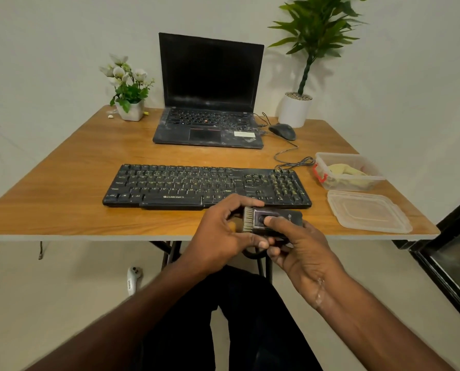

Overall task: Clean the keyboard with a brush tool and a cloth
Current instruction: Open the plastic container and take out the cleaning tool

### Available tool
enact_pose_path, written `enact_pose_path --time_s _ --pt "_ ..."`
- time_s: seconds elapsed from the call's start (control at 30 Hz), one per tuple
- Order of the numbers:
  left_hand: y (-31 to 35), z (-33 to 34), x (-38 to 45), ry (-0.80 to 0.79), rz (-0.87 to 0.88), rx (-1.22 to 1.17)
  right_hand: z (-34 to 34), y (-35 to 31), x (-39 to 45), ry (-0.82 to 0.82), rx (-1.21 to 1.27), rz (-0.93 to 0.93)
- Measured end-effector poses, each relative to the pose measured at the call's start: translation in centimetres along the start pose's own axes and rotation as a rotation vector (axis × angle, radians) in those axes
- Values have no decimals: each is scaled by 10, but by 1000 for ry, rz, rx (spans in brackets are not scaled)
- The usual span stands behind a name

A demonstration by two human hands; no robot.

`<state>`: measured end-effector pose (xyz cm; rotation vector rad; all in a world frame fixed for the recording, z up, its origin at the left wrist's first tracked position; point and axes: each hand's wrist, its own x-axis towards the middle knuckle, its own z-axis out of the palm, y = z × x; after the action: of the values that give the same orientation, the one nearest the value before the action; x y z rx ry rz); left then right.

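At lower centre of the frame, the brush tool (274, 220) is gripped by both left hand (220, 236) and right hand (301, 247), just below the keyboard (204, 186)

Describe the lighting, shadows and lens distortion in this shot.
Head view: soft, even indoor light, with no strong glare on the dark laptop screen; the tall plant throws a faint shadow on the wall; wide-angle distortion bows the table front edge and stretches the forearms; keyboard legends look soft, brush tool reasonably sharp.

Both hands (223, 236) (301, 250) hold the brush tool (274, 219) before the keyboard (204, 186).
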<state>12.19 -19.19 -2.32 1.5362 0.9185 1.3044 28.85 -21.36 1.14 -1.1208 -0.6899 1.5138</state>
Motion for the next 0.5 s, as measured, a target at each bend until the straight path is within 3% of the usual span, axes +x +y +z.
enact_pose_path --time_s 0.33,0.5 --pt "0 5 -2 79 97 115 5 -4 -9 -60 137 -43" --pt "11 -10 2 -36 193 263 7 -8 -8 -53 13 -120"
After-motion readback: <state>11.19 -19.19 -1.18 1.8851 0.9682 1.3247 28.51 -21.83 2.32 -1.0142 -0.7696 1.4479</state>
